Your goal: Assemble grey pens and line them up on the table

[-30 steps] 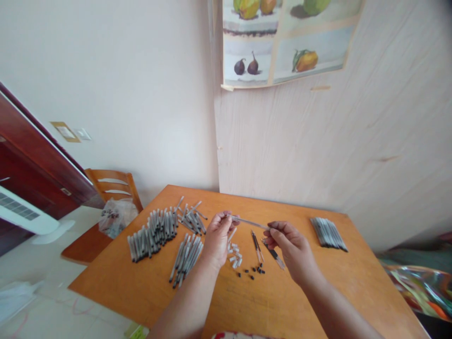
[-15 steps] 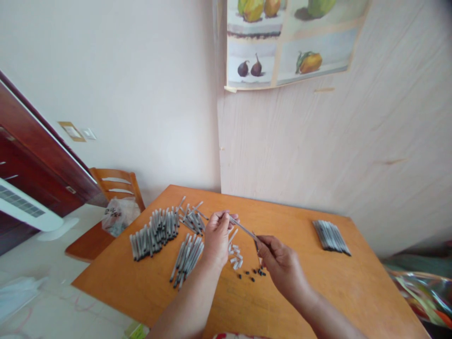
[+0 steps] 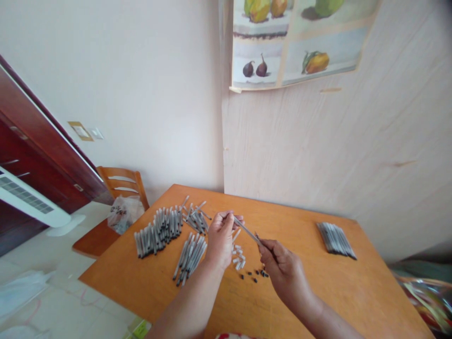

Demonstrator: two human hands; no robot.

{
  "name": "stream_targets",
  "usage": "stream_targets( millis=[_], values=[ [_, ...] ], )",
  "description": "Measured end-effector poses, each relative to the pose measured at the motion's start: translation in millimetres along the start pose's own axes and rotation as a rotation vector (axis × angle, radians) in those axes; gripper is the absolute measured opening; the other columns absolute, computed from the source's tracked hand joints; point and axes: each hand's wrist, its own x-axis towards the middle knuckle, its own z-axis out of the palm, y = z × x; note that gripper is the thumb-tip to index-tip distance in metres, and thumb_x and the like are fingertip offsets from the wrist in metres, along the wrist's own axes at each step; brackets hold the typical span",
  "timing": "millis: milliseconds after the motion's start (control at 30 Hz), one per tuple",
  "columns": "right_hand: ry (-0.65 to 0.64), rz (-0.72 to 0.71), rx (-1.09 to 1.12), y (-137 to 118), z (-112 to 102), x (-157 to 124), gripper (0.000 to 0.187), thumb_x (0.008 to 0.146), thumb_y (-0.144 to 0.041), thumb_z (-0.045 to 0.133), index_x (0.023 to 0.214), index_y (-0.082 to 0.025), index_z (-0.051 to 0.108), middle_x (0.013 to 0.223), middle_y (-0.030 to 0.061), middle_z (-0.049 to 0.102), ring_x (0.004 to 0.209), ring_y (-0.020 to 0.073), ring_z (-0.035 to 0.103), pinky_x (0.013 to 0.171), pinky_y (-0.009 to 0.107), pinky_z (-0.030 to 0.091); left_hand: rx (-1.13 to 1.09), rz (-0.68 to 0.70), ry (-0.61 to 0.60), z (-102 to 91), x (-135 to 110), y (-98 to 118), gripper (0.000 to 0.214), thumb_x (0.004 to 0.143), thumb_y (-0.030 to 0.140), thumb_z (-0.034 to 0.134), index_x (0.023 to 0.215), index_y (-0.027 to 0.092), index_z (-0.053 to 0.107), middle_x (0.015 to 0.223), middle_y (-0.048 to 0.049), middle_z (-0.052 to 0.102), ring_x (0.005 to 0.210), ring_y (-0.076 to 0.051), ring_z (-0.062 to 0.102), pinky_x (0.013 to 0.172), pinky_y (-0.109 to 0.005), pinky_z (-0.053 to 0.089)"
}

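Note:
Over the table, a slim grey pen slants between my two hands. My left hand is closed, its thumb and fingers pinching the pen's upper end. At the lower end, my right hand wraps its fingers round the pen; a thin dark point sticks up by the forefinger, and I cannot make out what it belongs to. Beneath the hands lie several small clear caps and several short black plugs. Bundles of grey pens lie left of my left hand.
A large pile of pens and a looser heap cover the wooden table's left side. A neat row of pens lies at the far right. Beyond the left edge stands a chair with a plastic bag.
The view has shifted slightly, so the scene sits a little further right. Both hands keep their hold on the pen, with hardly any other movement.

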Motion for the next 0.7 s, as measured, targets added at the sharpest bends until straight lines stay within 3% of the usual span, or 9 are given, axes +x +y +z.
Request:
stream_targets(
  millis=[300,500,700],
  values=[
    [-0.016,0.051,0.015,0.6,2.0,3.5,0.030,0.095,-0.043,0.051,0.101,-0.020,0.068,0.078,0.0045,0.067,0.067,0.0172,0.063,0.060,0.025,0.048,0.026,0.001,0.008,-1.4,0.4,-3.6,0.037,0.078,0.047,0.071,0.098,0.018,0.060,0.092,-0.0076,0.074,0.082,-0.016,0.068,0.081,-0.031,0.049],
    [-0.035,0.129,0.103,2.2,3.1,6.3,0.036,0.095,-0.049,0.047,0.101,-0.018,0.064,0.070,0.0007,0.061,0.056,0.0134,0.057,0.054,0.024,0.046,-0.079,-0.039,-0.020,-4.2,1.6,-2.9,0.036,0.081,0.046,0.067,0.102,0.018,0.060,0.095,-0.0091,0.075,0.086,-0.017,0.069,0.085,-0.034,0.047],
    [-0.046,0.150,0.127,3.9,3.4,5.5,0.037,0.094,-0.052,0.048,0.099,-0.018,0.063,0.068,0.0000,0.060,0.055,0.0130,0.056,0.052,0.023,0.045,-0.016,-0.025,-0.020,-5.4,1.3,-2.7,0.036,0.079,0.042,0.069,0.104,0.017,0.060,0.099,-0.0095,0.075,0.086,-0.016,0.068,0.083,-0.030,0.045]
  ],
)
